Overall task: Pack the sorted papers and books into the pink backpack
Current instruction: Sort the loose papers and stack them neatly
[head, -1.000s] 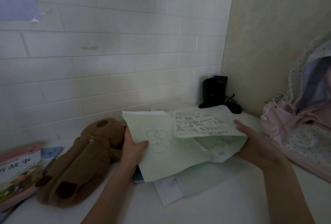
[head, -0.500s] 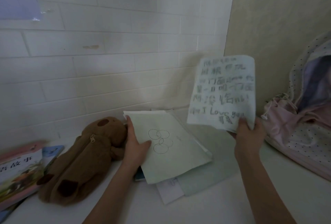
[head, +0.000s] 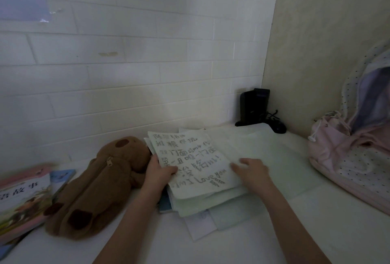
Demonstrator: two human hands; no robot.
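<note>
Across the white desk [head: 263, 240], the pink backpack [head: 346, 158] slumped at the far right with its top gaping, well apart from the brown plush dog [head: 92, 187] and the picture books [head: 23, 198] at the near left. Between them lay the stack of papers [head: 211, 196], topped by a handwritten sheet [head: 190, 158]. The left hand [head: 159, 174] was clamped on the stack's left edge, thumb on the sheet, while the right hand [head: 252, 171] rested flat on its right edge, fingers spread, gripping nothing.
</note>
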